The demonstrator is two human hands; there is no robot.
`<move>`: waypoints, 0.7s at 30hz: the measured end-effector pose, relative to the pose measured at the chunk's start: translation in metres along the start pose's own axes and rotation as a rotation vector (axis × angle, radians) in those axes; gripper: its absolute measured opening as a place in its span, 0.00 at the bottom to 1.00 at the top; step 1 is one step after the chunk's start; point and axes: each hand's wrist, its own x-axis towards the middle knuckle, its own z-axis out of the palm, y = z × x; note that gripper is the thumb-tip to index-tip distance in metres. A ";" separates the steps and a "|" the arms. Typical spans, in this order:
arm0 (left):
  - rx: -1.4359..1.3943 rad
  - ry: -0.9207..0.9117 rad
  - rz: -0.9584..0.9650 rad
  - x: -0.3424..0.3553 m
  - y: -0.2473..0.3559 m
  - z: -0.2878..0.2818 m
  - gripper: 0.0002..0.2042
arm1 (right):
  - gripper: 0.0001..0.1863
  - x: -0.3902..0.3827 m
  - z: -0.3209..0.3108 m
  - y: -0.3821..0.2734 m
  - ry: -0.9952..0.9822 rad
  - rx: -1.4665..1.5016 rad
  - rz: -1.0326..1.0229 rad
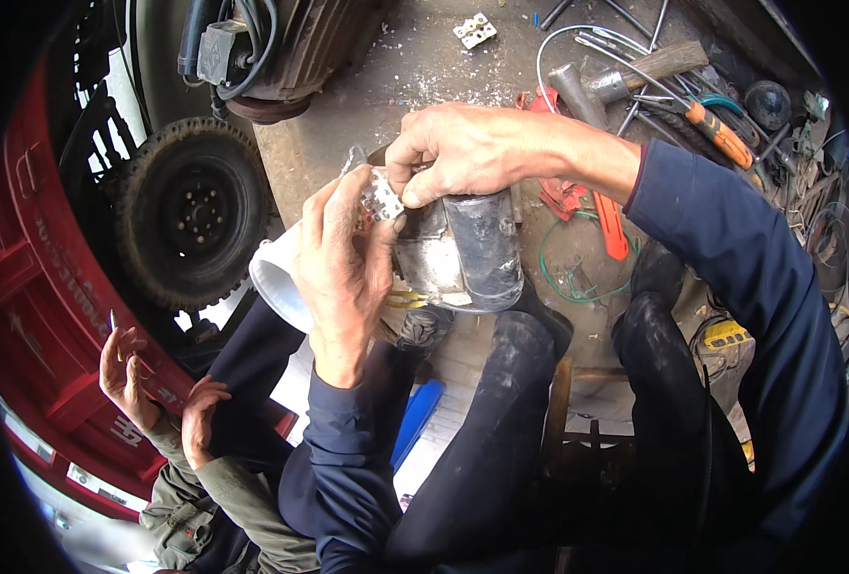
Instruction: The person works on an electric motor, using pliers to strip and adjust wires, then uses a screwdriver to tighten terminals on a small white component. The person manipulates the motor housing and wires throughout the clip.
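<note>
My left hand (340, 263) is closed around a small white terminal block (380, 199), gripped between thumb and fingers. My right hand (468, 148) reaches in from the right, its thumb and fingers pinched together at the block's edge. What sits in that pinch is too small to make out. Just below the hands is a worn metal machine body (431, 263) with a dark cylinder (487, 251) on its right side. Yellow wires (405, 299) show at its lower edge. A white cone-shaped part (281, 277) sticks out left of my left hand, which partly hides it.
Another white terminal block (474, 31) lies on the bench (348, 124). Hammers (659, 72), an orange-handled screwdriver (719, 134), red tool (611, 225) and wires crowd the right. A motor (290, 57) stands at upper left, near a tyre (195, 210). Another person's hands (128, 378) are at left.
</note>
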 end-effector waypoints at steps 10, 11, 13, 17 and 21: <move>0.201 -0.044 0.024 0.004 0.002 -0.003 0.25 | 0.14 -0.003 -0.006 -0.008 -0.002 -0.013 0.053; 0.194 -0.056 0.009 0.003 0.002 -0.003 0.25 | 0.14 -0.004 -0.006 -0.010 -0.008 -0.007 0.057; 0.202 -0.092 -0.006 0.004 0.003 -0.003 0.25 | 0.15 -0.007 -0.006 -0.013 0.014 -0.035 0.089; 0.257 -0.088 -0.060 0.009 0.007 -0.001 0.26 | 0.17 -0.011 -0.002 -0.016 0.073 -0.043 0.074; 0.204 -0.114 -0.044 0.018 0.006 -0.002 0.24 | 0.13 -0.013 0.001 -0.012 0.117 -0.068 -0.014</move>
